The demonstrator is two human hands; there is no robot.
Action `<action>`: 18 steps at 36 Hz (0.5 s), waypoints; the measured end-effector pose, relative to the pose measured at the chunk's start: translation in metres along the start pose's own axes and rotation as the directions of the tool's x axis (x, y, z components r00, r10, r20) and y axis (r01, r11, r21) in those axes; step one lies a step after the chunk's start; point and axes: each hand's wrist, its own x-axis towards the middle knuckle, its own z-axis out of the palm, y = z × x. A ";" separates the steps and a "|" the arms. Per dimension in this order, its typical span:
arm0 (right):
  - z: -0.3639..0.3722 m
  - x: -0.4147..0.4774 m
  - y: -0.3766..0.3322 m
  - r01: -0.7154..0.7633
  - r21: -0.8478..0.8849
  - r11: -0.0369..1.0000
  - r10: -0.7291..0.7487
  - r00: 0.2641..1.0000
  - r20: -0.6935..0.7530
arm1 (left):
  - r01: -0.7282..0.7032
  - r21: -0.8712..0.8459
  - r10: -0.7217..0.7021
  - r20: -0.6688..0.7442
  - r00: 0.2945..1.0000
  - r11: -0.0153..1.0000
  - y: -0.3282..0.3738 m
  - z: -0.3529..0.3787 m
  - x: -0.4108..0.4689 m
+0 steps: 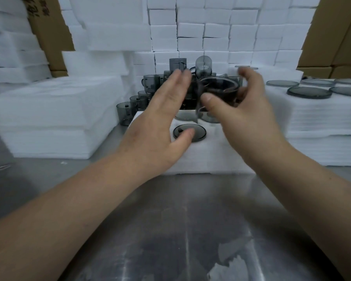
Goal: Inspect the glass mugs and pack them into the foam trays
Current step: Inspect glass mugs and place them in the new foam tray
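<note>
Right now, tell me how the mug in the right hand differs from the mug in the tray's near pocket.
The held mug is lifted and tilted in the right hand, blurred; the seated mug sits sunk in the foam tray, only its round top showing. The left hand hovers open, empty. Both are smoky grey glass.

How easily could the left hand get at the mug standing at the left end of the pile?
Probably yes: the left hand is open and empty, and that mug stands uncovered at the pile's left edge, beside the foam tray.
</note>
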 end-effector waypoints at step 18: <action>-0.014 0.022 0.008 -0.098 -0.092 0.991 0.104 0.993 0.057 | 0.054 0.359 -0.171 0.303 0.938 0.932 0.003 0.003 0.003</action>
